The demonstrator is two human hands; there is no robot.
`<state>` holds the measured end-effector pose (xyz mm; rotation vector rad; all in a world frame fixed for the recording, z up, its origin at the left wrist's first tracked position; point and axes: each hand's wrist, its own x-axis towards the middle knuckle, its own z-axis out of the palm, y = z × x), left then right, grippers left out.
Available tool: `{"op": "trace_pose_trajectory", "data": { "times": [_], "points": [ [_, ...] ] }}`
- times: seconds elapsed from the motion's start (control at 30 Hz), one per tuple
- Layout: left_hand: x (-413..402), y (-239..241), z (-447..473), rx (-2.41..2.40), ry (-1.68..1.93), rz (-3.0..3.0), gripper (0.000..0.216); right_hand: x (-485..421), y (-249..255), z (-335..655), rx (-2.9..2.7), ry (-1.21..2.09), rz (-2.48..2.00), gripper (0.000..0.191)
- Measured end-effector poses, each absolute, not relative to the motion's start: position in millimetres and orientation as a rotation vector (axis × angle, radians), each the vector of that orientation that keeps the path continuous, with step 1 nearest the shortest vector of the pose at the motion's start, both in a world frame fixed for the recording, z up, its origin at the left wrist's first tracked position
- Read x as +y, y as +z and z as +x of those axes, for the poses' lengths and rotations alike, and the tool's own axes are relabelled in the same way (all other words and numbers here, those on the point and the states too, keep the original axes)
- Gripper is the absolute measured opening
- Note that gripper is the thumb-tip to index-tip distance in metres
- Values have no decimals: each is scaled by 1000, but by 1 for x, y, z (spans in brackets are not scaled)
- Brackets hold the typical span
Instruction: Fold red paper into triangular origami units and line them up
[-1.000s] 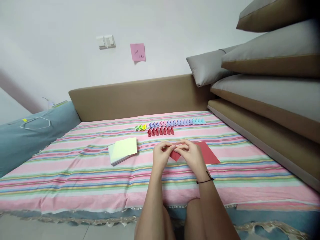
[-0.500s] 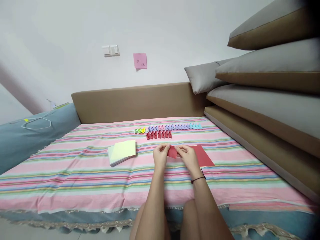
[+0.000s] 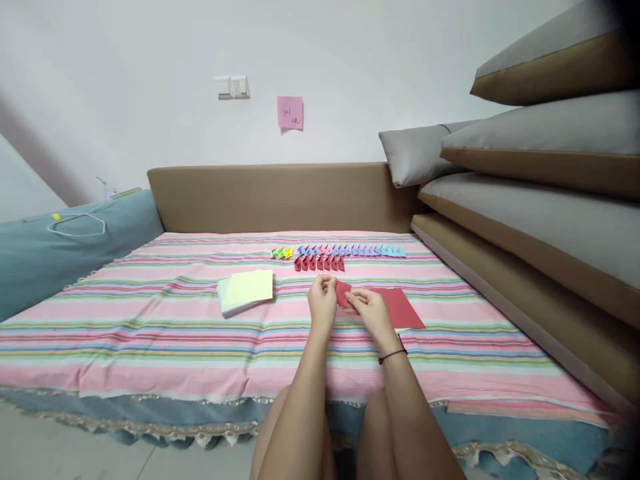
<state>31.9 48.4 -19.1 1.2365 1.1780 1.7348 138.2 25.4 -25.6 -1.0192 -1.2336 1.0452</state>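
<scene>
Compared with 0.5 s ago: the red paper piece (image 3: 343, 293) is showing narrower between the hands, and the fingertips are sitting closer together. The head view is also tilting a little, so the wall note (image 3: 290, 112) is appearing higher in frame.

Left hand (image 3: 323, 303): fingers are curling closed, pinching the piece's left edge. Right hand (image 3: 369, 309): fingers are pinching its lower right edge (black cord around that wrist). The piece is being held just above the striped cloth (image 3: 150, 320), in front of the person.

Surroundings: a flat red sheet (image 3: 403, 309) is lying just beside the right hand, partly hidden under it. A pale yellow paper stack (image 3: 246, 291) is lying well left of the left hand. 2 rows of small folded pieces are sitting beyond the hands: a red row (image 3: 320, 263) nearer, a mixed-colour row (image 3: 340, 251) behind it.

Edges and room: the cloth's fringed near edge is hanging over the person's knees. Stacked cushions (image 3: 525, 200) are walling off the right side, the brown backrest (image 3: 275, 197) is closing the far side, and blue bedding (image 3: 60, 253) is bordering the left. Bare cloth is lying open between the hands and the near edge.
</scene>
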Motion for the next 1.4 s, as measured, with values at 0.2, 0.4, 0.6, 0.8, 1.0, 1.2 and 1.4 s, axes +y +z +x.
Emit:
{"op": "trace_pose_trajectory", "data": {
  "times": [0.2,0.4,0.6,0.8,1.0,1.2,1.4],
  "points": [
    [54,-25,33,1303,1779,1238,9,23,-29,125,-1288,912,-1089,41],
    [51,-22,33,1438,1784,1314,22,16,-24,126,-1412,752,-1194,24],
    [42,-8,19,1654,1784,1486,54,9,-15,122,-1606,721,-1150,12],
    [42,-6,5,1756,1811,1524,56,3,-10,111,-1634,808,-1060,17],
    [46,-10,1,1779,1772,1534,57,3,-16,110,-1560,897,-1071,23],
    [49,-12,0,1817,1746,1590,58,3,-22,107,-1406,946,-1123,24],
    [51,-15,0,1847,1758,1590,60,3,-28,105,-1344,1005,-1092,27]
  ]
}}
